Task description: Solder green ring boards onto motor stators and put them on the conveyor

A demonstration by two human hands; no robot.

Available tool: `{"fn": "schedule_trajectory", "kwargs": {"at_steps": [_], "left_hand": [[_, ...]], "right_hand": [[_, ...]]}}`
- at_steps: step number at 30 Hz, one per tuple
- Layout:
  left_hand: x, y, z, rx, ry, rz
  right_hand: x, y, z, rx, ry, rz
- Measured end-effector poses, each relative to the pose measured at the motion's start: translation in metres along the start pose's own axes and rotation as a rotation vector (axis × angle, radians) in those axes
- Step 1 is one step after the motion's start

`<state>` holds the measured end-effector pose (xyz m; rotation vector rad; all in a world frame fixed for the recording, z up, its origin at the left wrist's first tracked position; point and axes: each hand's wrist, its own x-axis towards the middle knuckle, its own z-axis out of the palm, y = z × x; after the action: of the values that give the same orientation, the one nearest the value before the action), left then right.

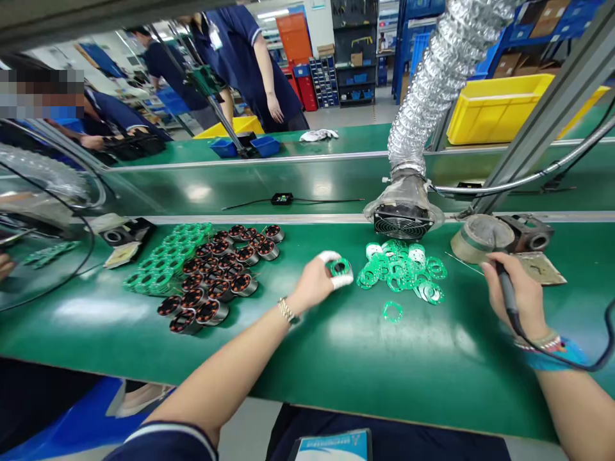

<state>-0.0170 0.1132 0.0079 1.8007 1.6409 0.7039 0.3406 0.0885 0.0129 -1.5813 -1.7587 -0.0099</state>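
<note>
My left hand, with white covers on its fingertips, grips a round part topped with a green ring board. Just right of it lies a loose pile of green ring boards, and a single ring sits apart in front. My right hand is wrapped round a soldering iron; its tip is hidden near a round pot. To the left stand rows of wound stators with dark tops, beside neatly laid green boards.
A fan on a silver duct hangs behind the ring pile. An iron stand is at the right, another at the left. The iron's cable crosses my right wrist. People in dark shirts are beyond the bench.
</note>
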Motion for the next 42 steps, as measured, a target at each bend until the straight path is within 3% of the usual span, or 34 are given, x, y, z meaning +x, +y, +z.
{"fn": "schedule_trajectory", "kwargs": {"at_steps": [4, 9, 12, 16, 19, 21, 24, 26, 30, 34, 38, 42], "left_hand": [[0.1, -0.002, -0.021, 0.108, 0.198, -0.062], [0.201, -0.006, -0.011, 0.108, 0.21, -0.157], [0.234, -0.012, -0.001, 0.111, 0.207, -0.203], [0.25, -0.019, 0.004, 0.147, 0.219, -0.224], [0.238, -0.023, -0.001, 0.185, 0.218, -0.21], [0.216, -0.026, -0.01, 0.229, 0.214, -0.154], [0.163, -0.036, -0.035, 0.424, 0.197, 0.066], [0.119, -0.047, -0.057, 0.523, 0.189, 0.117], [0.035, -0.079, -0.104, 0.689, 0.293, 0.045], [-0.02, -0.107, -0.13, 0.787, 0.343, -0.059], [-0.033, -0.111, -0.127, 0.87, 0.308, -0.025], [-0.009, -0.1, -0.115, 0.924, 0.285, -0.039]], "right_hand": [[-0.011, 0.005, 0.013, 0.036, -0.028, 0.028], [-0.029, -0.007, 0.025, 0.172, -0.089, -0.321], [-0.026, -0.008, 0.027, 0.208, -0.094, -0.336], [-0.023, -0.01, 0.028, 0.224, -0.105, -0.313], [-0.029, -0.021, 0.031, 0.261, -0.15, -0.344], [-0.037, -0.032, 0.034, 0.311, -0.239, -0.395], [-0.047, -0.048, 0.04, 0.369, -0.439, -0.461], [-0.052, -0.055, 0.046, 0.368, -0.558, -0.493], [-0.058, -0.06, 0.06, 0.341, -0.621, -0.489], [-0.064, -0.063, 0.073, 0.39, -0.597, -0.428], [-0.079, -0.071, 0.068, 0.474, -0.669, -0.467], [-0.098, -0.08, 0.055, 0.477, -0.693, -0.445]]}}
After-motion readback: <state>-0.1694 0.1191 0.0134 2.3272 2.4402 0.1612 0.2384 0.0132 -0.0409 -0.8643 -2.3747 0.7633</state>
